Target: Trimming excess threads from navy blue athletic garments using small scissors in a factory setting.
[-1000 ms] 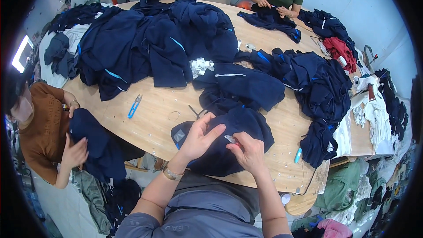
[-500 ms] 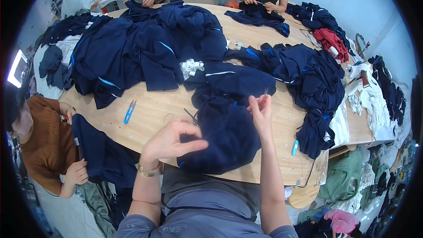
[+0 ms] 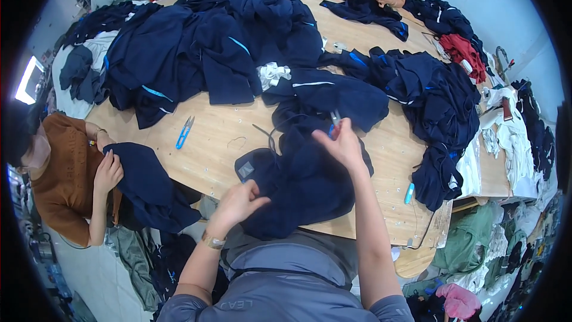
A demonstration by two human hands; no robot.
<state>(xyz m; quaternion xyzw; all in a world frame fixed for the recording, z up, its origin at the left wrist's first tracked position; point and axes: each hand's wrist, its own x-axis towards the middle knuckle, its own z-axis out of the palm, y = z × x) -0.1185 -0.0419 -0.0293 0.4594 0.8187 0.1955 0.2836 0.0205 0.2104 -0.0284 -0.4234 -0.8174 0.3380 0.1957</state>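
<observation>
Directly before me on the table lies a crumpled navy garment, with a small grey patch at its left part. My left hand is at the garment's near left edge, fingers curled onto the cloth and thumb sticking out to the right. Over the far side of the garment, my right hand is closed round small thread snips; their metal blades point away from me, and the palm hides most of the handle. A dark cord curves along the garment's far left edge.
Another pair of blue snips lies to the left, a turquoise cutter-like tool to the right. Big navy garment heaps cover the far table. A co-worker in brown handles navy cloth at left; two more people work across the table.
My left hand has moved down and curled its fingers onto the cloth. The right hand has shifted slightly left, and its snips now show more plainly. The whole view has shifted a little.
</observation>
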